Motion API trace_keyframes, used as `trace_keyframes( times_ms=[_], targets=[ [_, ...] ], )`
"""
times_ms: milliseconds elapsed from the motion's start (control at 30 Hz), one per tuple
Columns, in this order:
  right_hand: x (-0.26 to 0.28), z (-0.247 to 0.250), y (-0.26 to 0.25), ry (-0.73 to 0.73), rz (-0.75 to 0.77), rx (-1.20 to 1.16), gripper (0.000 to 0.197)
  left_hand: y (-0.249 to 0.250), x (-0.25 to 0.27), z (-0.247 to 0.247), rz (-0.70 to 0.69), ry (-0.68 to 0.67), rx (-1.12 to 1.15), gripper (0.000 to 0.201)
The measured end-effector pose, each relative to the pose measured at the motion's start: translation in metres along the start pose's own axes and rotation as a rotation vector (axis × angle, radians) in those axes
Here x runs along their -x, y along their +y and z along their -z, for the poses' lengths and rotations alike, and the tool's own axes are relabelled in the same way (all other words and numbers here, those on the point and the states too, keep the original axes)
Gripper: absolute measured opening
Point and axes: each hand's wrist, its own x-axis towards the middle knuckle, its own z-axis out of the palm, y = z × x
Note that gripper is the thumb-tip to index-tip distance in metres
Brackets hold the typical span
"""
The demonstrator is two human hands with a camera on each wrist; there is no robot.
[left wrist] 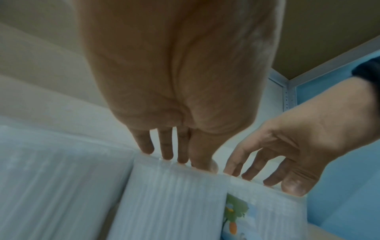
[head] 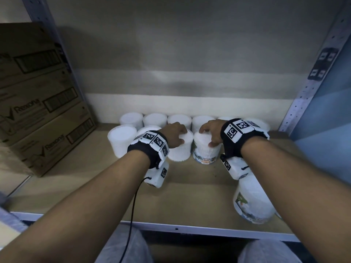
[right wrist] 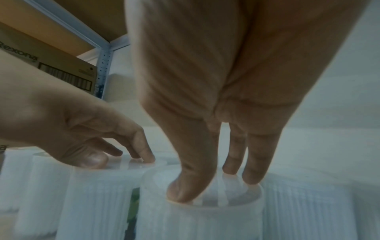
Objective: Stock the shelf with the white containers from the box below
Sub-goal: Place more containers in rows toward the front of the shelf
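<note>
Two white cotton-bud containers stand side by side in the second row on the shelf board (head: pixel 190 186). My left hand (head: pixel 181 134) rests its fingertips on the lid of the left container (head: pixel 180 152). In the left wrist view the left hand (left wrist: pixel 180 160) has straight fingers touching that container's (left wrist: pixel 174 194) top edge. My right hand (head: pixel 207 136) presses thumb and fingers on the lid of the labelled container (head: pixel 206 152). In the right wrist view the right hand (right wrist: pixel 213 186) has its thumb inside the rim of that container (right wrist: pixel 201 222). Neither hand wraps round a container.
A back row of white containers (head: pixel 155 119) lines the wall, with two more (head: pixel 121 141) left of my hands. Another labelled container (head: pixel 252 202) sits front right under my right forearm. Stacked Rexona cartons (head: pixel 38 111) fill the left side. A metal upright (head: pixel 313 82) bounds the right.
</note>
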Motion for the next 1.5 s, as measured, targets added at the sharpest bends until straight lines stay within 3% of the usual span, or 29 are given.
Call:
trace_keyframes(
  times_ms=[200,367,500,633,1067,1267,1500],
  targets=[
    [-0.002,-0.001,0.0,0.002,0.001,-0.013,0.065,-0.005,-0.004,0.013,-0.041,-0.073,0.059,0.053],
    [-0.006,-0.002,0.001,0.002,-0.018,-0.014,0.063,0.0,-0.007,0.017,0.024,0.164,0.064,0.033],
    [-0.009,-0.002,0.001,-0.01,-0.031,-0.003,0.063,0.002,-0.011,0.002,0.088,0.087,-0.099,0.05],
    [-0.01,-0.002,0.002,-0.011,-0.04,-0.02,0.063,0.002,-0.011,-0.001,0.076,0.099,-0.13,0.052],
    [-0.011,-0.004,0.002,-0.006,-0.027,0.002,0.064,-0.006,-0.009,0.005,-0.036,0.009,0.001,0.046],
    [-0.013,-0.003,0.003,-0.023,-0.029,-0.02,0.062,0.0,-0.01,-0.003,0.055,0.164,-0.033,0.05],
    [-0.015,-0.006,0.005,-0.009,-0.024,-0.006,0.064,0.003,-0.01,-0.006,0.089,0.151,-0.126,0.055]
  ],
)
